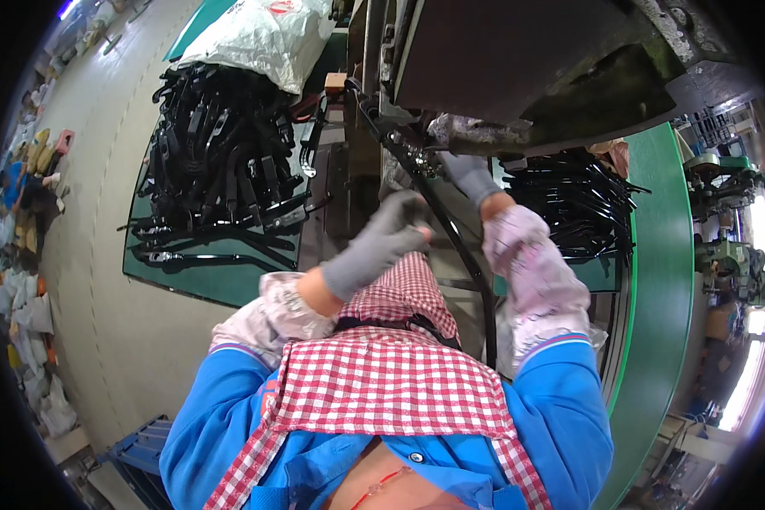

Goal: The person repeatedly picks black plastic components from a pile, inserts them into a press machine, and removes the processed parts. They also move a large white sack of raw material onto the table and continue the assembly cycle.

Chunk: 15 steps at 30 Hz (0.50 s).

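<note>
Head view, read left to right. Far left: heap of black metal parts (217, 144) piled on a green counter (204, 276), white sack (263, 34) lying over the heap's far end; well apart from both hands. Centre-left: left hand (382, 242) in a grey glove, forearm rising from the lower edge over a red-and-white checked apron (382, 374); fingers curled narrow around the lower stretch of a long black bar (450, 229), or so it seems, as the glove hides the contact itself. Bar's long axis running diagonally, from the dark press machine (518, 59) at upper centre down and to the right toward the lap; upper end tucked under the machine's jaw, lower end passing between the two forearms. Centre-right: right hand (467, 174) in a matching grey glove, pale floral sleeve behind it, reaching forward and up to the bar's upper end just beside the machine; whether those fingers are closed on the bar or only resting against it cannot be told, fingertips lost in shadow. Right hand nearer the machine end, left hand nearer the body end; bar lies between them, touching or close to both. Right: second bundle of black rods (578, 204) on the green counter's right wing, just beyond the right wrist, untouched.
</note>
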### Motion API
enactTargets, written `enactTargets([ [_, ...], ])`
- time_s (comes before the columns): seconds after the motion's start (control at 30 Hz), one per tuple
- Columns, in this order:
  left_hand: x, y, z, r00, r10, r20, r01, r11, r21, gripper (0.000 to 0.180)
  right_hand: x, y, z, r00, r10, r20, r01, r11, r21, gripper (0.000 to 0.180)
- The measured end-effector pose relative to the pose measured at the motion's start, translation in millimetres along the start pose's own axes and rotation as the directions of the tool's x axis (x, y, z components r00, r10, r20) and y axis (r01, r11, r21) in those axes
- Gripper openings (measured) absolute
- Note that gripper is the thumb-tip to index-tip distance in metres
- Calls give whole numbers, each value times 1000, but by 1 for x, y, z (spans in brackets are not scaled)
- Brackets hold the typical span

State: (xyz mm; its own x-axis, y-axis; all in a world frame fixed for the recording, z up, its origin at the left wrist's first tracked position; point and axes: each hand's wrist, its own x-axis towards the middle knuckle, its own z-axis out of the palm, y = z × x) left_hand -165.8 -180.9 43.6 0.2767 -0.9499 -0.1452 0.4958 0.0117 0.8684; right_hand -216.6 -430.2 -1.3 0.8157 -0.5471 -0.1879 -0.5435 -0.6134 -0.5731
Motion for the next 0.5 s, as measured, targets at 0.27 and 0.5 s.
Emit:
enactTargets([
  [0.27,-10,-28,59,927,-329,179,364,904,-226,31,56,10,61,964,267,-4,-239,854,-462,39],
  [0.5,-7,-45,65,955,-226,191,263,946,-192,24,58,32,64,965,251,-68,-257,875,-411,37],
])
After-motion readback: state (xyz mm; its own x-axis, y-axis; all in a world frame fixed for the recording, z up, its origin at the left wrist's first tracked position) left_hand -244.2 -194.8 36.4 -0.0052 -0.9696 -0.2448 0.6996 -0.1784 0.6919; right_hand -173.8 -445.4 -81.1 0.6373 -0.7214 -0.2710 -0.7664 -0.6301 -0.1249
